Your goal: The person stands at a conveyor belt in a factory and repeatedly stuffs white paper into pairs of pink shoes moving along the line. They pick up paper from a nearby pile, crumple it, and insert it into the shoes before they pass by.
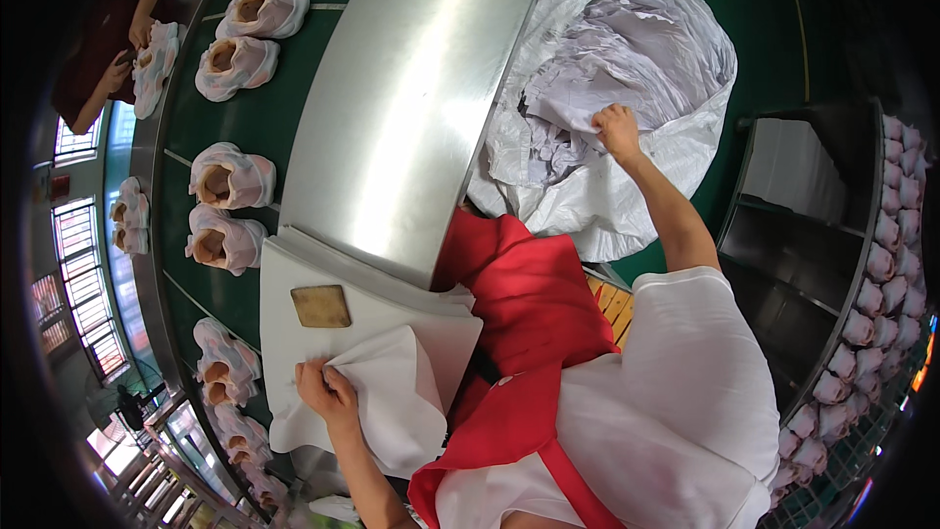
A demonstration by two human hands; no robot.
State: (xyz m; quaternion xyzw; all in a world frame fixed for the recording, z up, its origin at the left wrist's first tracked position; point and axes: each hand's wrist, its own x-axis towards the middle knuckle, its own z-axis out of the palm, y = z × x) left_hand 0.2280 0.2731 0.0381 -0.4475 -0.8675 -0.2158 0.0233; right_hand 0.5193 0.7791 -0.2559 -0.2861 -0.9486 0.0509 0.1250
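White tissue sheet (397, 387) on paper stack (294, 333) at steel counter's (411, 89) near end, pinched in left hand (323, 392). Right hand (619, 130) closed on crumpled paper (607, 49) inside big white sack (587, 196). Brown pad (321, 306) atop stack. Pale shoes (230, 182) on green conveyor (284, 98) beyond.

A shoe factory line: pale sneakers (235, 69) ride a green conveyor belt (284, 98), more fill a side rack (871, 314).

The left hand (326, 391) is lying near, on the left, fingers curled and pinching shut. The right arm is stretching far right, its hand (618, 131) closing in a grasp.
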